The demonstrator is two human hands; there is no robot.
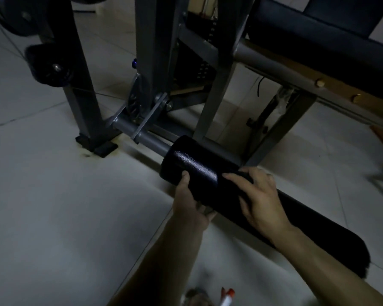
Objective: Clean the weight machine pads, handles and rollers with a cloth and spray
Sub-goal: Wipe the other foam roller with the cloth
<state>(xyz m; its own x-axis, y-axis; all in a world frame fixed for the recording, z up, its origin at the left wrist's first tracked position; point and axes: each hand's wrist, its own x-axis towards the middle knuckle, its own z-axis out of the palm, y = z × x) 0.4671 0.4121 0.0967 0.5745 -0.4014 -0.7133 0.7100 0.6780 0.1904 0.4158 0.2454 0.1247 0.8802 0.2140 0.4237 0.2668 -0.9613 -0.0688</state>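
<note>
Gripping the black roller (192, 164) in the left hand (190, 204), maybe to stop it spinning, right hand (259, 195) laid on top, hold unclear.

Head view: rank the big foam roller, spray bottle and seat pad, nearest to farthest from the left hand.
1. Foam roller, gripped by the left hand.
2. Spray bottle, bottom edge of view.
3. Seat pad, upper right.

The glossy black roller (197, 168) sits low on its grey bar (150, 142), a red-tipped spray bottle (227, 298) near it.
</note>
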